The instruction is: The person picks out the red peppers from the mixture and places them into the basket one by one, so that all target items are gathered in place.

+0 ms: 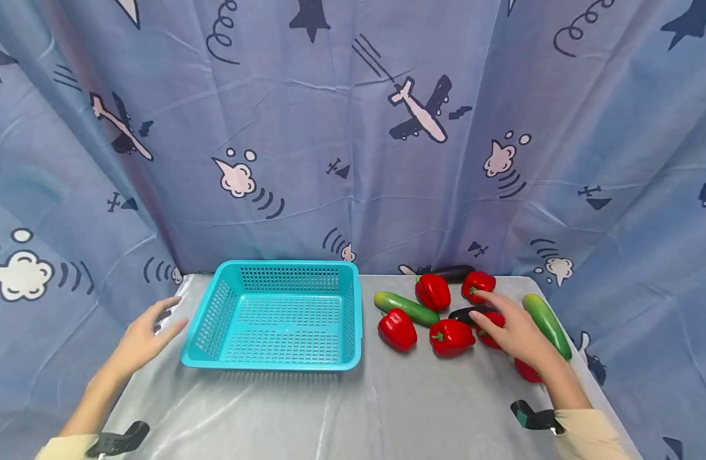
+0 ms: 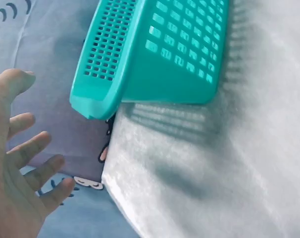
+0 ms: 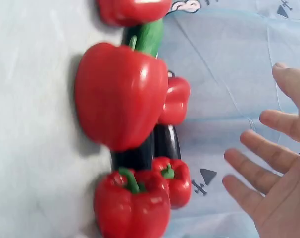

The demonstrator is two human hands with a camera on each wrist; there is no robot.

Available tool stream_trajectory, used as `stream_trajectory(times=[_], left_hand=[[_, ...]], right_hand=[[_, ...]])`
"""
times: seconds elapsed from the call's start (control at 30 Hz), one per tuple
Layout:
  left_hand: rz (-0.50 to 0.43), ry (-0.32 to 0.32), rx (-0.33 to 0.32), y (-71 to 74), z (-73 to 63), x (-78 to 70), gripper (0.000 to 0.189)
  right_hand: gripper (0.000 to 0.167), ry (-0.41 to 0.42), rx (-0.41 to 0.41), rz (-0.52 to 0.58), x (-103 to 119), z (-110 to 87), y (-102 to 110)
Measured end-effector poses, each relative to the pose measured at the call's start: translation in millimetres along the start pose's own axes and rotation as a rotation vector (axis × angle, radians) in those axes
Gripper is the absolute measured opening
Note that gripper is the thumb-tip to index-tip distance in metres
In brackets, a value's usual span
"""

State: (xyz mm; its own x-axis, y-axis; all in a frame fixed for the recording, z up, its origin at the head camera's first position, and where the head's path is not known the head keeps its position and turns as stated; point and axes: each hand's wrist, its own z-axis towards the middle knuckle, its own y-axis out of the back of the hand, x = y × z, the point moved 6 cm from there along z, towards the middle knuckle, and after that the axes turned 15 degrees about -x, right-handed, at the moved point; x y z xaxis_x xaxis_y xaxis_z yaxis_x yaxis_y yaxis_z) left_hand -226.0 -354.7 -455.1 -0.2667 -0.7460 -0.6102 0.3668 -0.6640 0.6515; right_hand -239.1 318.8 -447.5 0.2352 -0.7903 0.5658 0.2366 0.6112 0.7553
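Note:
My left hand (image 1: pixel 148 335) hovers just off the left side of a turquoise plastic basket (image 1: pixel 272 366), fingers spread and holding nothing. In the left wrist view the basket's slotted wall (image 2: pixel 140 84) stands apart from the fingertips. Over on the right, my right hand (image 1: pixel 516 332) hangs above a group of vegetables, its fingers loosely extended with nothing in them. Beneath and beside it lie a red bell pepper (image 1: pixel 489 335), an eggplant (image 1: pixel 460 315) and a cucumber (image 1: pixel 551 327). The hand partly hides some of these. Large in the right wrist view is a red bell pepper (image 3: pixel 120 96), apart from the fingers.
Between the basket and the right hand lie another cucumber (image 1: pixel 407 308) and several red peppers (image 1: pixel 397 330). A second eggplant (image 1: pixel 455 273) rests at the back edge. A pale cloth covers the table (image 1: pixel 353 415). Behind it hangs a blue patterned curtain (image 1: pixel 306 128).

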Motion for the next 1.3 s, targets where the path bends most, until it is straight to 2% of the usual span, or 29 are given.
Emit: stream_trajectory(times=[0.23,0.43,0.6,0.8,0.97,1.07,1.3], left_hand=[[-0.197,0.135,0.042,-10.2,-1.8,7.7,0.053],[-0.302,0.198,0.032,-16.4,-8.6,12.4,0.054],[-0.313,0.196,0.031,-23.4,-7.8,15.2,0.056],[-0.357,0.194,0.050,-39.5,-7.8,18.8,0.057],[-0.366,0.207,0.045,-45.8,-8.4,21.9,0.056],[-0.338,0.203,0.042,-48.3,-8.8,23.1,0.053],[-0.304,0.154,0.016,-51.7,-10.0,22.9,0.045]], right_hand=[[0.048,-0.074,-0.012,0.233,-4.7,3.7,-12.6],[0.045,-0.102,-0.006,0.306,-5.2,3.1,-20.1],[0.046,-0.142,0.006,0.427,-4.1,5.1,-35.1],[0.046,-0.136,0.025,0.615,3.3,8.3,-54.7],[0.046,-0.141,0.022,0.654,11.9,7.1,-65.0],[0.046,-0.145,0.015,0.662,15.7,6.3,-70.1],[0.049,-0.128,0.026,0.700,28.3,7.1,-81.7]])
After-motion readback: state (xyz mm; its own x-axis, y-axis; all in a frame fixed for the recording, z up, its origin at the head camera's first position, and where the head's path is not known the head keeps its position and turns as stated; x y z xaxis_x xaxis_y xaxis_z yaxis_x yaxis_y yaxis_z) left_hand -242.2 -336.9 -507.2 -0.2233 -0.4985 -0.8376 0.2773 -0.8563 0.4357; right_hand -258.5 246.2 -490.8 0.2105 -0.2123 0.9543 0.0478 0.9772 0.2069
